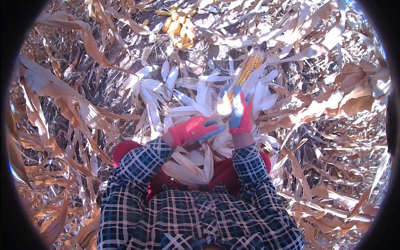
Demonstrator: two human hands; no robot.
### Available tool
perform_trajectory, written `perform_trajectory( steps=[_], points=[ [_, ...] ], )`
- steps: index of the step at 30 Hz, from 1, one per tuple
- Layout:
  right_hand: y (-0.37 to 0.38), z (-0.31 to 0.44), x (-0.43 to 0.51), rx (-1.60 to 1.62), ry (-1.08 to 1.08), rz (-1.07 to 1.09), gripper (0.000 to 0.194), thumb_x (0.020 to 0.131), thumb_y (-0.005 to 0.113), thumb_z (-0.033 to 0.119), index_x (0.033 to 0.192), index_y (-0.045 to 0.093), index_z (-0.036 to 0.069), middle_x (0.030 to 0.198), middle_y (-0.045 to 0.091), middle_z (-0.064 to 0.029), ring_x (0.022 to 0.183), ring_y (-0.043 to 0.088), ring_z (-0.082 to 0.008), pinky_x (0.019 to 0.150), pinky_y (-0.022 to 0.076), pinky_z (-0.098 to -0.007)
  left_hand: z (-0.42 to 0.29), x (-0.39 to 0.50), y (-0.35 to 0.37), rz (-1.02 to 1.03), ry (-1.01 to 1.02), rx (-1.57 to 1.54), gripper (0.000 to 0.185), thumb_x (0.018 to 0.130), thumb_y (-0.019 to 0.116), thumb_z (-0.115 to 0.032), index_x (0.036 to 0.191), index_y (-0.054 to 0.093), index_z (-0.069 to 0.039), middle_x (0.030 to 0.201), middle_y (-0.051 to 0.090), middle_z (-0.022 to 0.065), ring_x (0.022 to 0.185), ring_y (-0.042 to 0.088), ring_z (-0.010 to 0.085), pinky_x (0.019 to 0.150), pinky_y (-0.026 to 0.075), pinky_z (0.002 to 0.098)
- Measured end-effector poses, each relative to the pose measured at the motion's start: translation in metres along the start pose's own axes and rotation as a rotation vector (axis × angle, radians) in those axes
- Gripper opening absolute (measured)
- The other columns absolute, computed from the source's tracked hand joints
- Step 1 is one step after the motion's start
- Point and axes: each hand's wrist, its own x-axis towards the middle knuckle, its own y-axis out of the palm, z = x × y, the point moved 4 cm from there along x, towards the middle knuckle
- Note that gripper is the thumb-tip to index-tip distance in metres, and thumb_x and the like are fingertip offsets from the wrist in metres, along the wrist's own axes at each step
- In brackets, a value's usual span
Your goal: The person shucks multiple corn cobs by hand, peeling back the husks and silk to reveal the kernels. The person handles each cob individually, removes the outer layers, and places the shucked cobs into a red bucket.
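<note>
My right hand [240, 109], in a red and grey-blue work glove, grips an ear of corn [251, 67] near its lower end. Yellow kernels show along the ear, which slants up and right to a dark tip. Pale husk leaves [253, 82] hang beside it. To the left and slightly lower is my left hand [197, 129], in a matching glove, its thumb a little apart from the fingers and nothing visible between them. Loose dry husks [190, 168] lie in my lap below, over red trousers [223, 172].
A small pile of husked yellow ears [178, 26] lies on the ground ahead. Stripped husks [200, 100] are heaped just before me. Long dry corn leaves arch in from the left [68, 90] and the right [337, 97]. Strong sunlight washes out some of the middle.
</note>
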Motion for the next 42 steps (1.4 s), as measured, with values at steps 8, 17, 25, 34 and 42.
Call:
perform_trajectory(
  steps=[8,17,25,34,42],
  points=[
    [-0.005,0.054,0.008,-0.038,-0.27,-0.133,0.038,0.09,0.068,0.018,0.122,0.054,0.001,0.106,0.064,-0.0079,0.094,0.062,-0.0172,0.082,0.0499,-0.0299,0.015,-0.013,-0.004,0.047,-0.256,0.889,0.062,0.077,0.067,-0.06,0.118,0.064,-0.014,0.1,0.068,0.014,0.095,0.065,0.0323,0.081,0.05,0.0444],
    [-0.002,0.054,0.0,-0.518,-0.178,-0.078,0.049,0.078,0.078,0.017,0.12,0.057,0.003,0.095,0.066,-0.0049,0.076,0.063,-0.0159,0.068,0.0516,-0.0303,-0.038,-0.039,-0.098,-0.948,0.289,0.052,0.035,0.091,0.067,-0.019,0.121,0.063,-0.002,0.101,0.07,0.0103,0.085,0.068,0.0177,0.08,0.054,0.0299],
    [0.04,-0.002,-0.037,-0.482,-0.059,0.302,0.051,0.085,0.07,0.007,0.13,0.049,-0.004,0.111,0.065,-0.0117,0.098,0.063,-0.0152,0.086,0.0502,-0.0312,-0.029,-0.025,-0.063,-0.809,0.367,-0.584,0.039,0.092,0.064,-0.007,0.129,0.055,0.004,0.114,0.066,0.0105,0.102,0.064,0.0154,0.091,0.051,0.028],
    [0.027,-0.033,-0.031,-0.562,-0.094,0.262,0.051,0.085,0.071,0.015,0.13,0.051,0.002,0.11,0.066,-0.0103,0.097,0.064,-0.0164,0.084,0.0508,-0.0325,-0.02,-0.024,-0.061,-0.882,0.352,-0.418,0.052,0.086,0.07,0.0,0.134,0.05,0.004,0.123,0.062,0.011,0.106,0.062,0.014,0.094,0.05,0.0287],
    [0.043,-0.014,-0.046,-0.793,-0.105,0.241,0.051,0.085,0.072,0.016,0.13,0.05,0.003,0.108,0.067,-0.0107,0.098,0.066,-0.0206,0.084,0.0514,-0.0338,-0.012,-0.019,-0.063,-0.798,0.198,-0.577,0.053,0.086,0.072,-0.008,0.132,0.052,0.007,0.121,0.064,0.0124,0.107,0.061,0.0143,0.094,0.05,0.0279]
  ],
)
